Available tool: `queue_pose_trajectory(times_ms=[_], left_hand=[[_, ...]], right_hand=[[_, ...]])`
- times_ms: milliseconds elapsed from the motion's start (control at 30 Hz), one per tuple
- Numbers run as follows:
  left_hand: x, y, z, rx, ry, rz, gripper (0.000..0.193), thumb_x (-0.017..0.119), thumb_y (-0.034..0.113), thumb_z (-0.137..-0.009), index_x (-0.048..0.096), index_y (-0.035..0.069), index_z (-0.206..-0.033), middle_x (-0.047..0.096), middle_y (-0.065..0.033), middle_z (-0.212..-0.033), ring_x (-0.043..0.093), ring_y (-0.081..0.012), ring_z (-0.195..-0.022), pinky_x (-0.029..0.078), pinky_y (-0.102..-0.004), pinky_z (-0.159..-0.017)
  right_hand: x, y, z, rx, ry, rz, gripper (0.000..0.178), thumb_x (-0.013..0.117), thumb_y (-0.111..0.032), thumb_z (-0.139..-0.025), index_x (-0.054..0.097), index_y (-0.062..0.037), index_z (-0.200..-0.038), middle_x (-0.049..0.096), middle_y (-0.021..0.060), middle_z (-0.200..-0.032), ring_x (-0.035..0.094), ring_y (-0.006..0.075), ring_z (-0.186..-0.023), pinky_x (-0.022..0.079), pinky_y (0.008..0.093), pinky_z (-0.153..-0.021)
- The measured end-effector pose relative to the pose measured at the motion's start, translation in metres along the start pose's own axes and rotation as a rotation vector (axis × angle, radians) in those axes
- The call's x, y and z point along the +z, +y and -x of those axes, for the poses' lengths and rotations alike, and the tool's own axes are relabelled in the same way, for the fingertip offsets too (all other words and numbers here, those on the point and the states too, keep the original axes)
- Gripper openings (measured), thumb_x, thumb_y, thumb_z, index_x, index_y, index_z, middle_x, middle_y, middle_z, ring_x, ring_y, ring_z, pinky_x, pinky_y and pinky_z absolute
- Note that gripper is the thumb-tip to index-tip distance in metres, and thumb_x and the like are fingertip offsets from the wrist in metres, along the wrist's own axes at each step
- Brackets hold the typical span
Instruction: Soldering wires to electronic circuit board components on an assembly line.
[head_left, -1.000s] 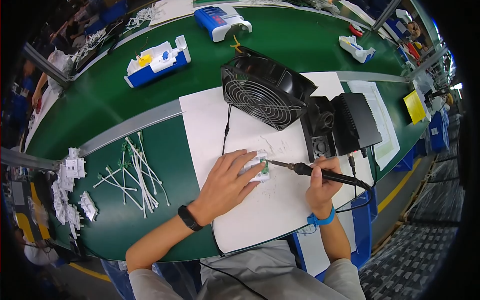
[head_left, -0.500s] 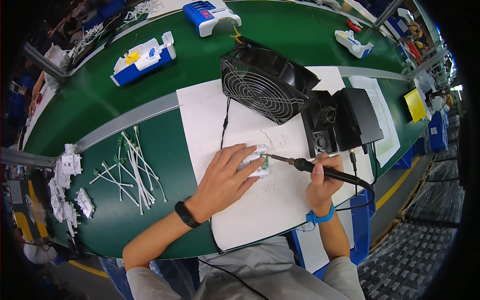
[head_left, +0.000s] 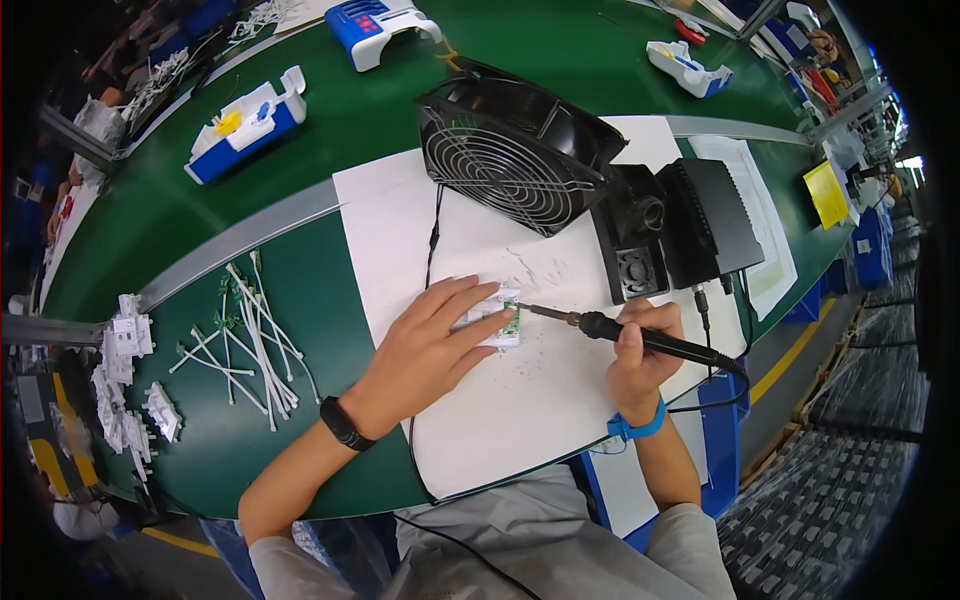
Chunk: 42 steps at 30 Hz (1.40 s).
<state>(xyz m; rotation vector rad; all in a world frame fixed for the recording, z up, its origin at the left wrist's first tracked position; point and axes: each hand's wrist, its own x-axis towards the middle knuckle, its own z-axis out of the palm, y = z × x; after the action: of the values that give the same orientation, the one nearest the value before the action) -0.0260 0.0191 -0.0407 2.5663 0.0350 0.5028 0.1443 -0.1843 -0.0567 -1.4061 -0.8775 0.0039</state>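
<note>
My left hand (head_left: pixel 422 348), a dark band on its wrist, holds a small white plastic housing (head_left: pixel 509 341) down on the white sheet. Its fingers lie over the housing and along its sides, hiding much of it. A little green circuit board (head_left: pixel 511 322) shows at the housing's right end. In my right hand (head_left: pixel 645 360), which wears a blue wrist strap (head_left: pixel 638 424), is a soldering iron (head_left: pixel 690 350) gripped like a pen. The iron's metal tip points left and reaches the edge of the board; whether it touches cannot be made out.
Beyond the sheet (head_left: pixel 470 440) stands a black fan (head_left: pixel 510 150), with a black soldering-iron stand (head_left: pixel 635 240) and black box (head_left: pixel 710 220) to its right. White wires with green boards (head_left: pixel 262 330) and white housings (head_left: pixel 125 340) lie left. Blue-white shells (head_left: pixel 245 125) sit farther back.
The whole view has shifted slightly, so most things appear farther left. The iron's tip stays by the board, and my left hand keeps its hold on the housing.
</note>
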Motion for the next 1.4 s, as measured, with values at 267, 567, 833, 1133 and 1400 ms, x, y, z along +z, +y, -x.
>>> queue_pose_trajectory(times_ms=[267, 567, 833, 1133, 1400], left_hand=[[-0.005, -0.003, -0.003, -0.009, -0.058, 0.037, 0.039, 0.077, 0.018, -0.087, 0.072, 0.012, -0.125, 0.061, -0.0098, -0.139, 0.055, -0.0298, -0.132, 0.045, -0.0428, -0.114], [-0.011, -0.011, -0.006, -0.025, -0.125, 0.11, 0.041, 0.077, 0.017, -0.087, 0.072, 0.017, -0.127, 0.06, -0.0074, -0.141, 0.054, -0.0294, -0.134, 0.042, -0.0453, -0.117], [-0.011, -0.009, -0.01, -0.035, -0.118, 0.111, 0.044, 0.08, 0.016, -0.084, 0.073, 0.017, -0.127, 0.061, -0.0081, -0.141, 0.055, -0.0299, -0.133, 0.042, -0.0455, -0.118], [-0.011, -0.008, -0.009, -0.03, -0.115, 0.097, 0.043, 0.08, 0.016, -0.083, 0.073, 0.016, -0.126, 0.061, -0.0083, -0.141, 0.055, -0.0297, -0.133, 0.043, -0.0446, -0.116], [-0.012, -0.009, -0.009, -0.037, -0.113, 0.091, 0.043, 0.08, 0.017, -0.084, 0.074, 0.016, -0.126, 0.062, -0.0082, -0.14, 0.054, -0.0291, -0.133, 0.043, -0.0434, -0.114]], right_hand=[[-0.003, 0.006, -0.002, -0.087, 0.016, 0.047, 0.015, 0.065, -0.008, -0.095, 0.053, 0.0008, -0.091, 0.059, 0.0078, -0.071, 0.046, 0.009, -0.059, 0.036, 0.0241, -0.054], [-0.007, 0.005, -0.002, -0.112, -0.133, -0.046, 0.017, 0.068, -0.01, -0.091, 0.055, 0.0009, -0.088, 0.059, 0.0085, -0.065, 0.05, 0.0133, -0.052, 0.039, 0.0259, -0.05], [-0.007, 0.002, -0.008, -0.074, -0.175, -0.053, 0.015, 0.069, -0.008, -0.087, 0.056, -0.001, -0.086, 0.058, 0.0078, -0.062, 0.051, 0.0149, -0.05, 0.04, 0.0264, -0.049], [-0.008, 0.003, -0.006, -0.093, -0.141, -0.013, 0.016, 0.068, -0.01, -0.088, 0.055, -0.0015, -0.085, 0.058, 0.0071, -0.059, 0.05, 0.0143, -0.048, 0.04, 0.0264, -0.049], [-0.008, 0.001, -0.004, -0.083, -0.177, -0.007, 0.022, 0.064, -0.014, -0.095, 0.049, 0.0012, -0.088, 0.056, 0.0108, -0.071, 0.047, 0.0141, -0.059, 0.039, 0.0284, -0.056]])
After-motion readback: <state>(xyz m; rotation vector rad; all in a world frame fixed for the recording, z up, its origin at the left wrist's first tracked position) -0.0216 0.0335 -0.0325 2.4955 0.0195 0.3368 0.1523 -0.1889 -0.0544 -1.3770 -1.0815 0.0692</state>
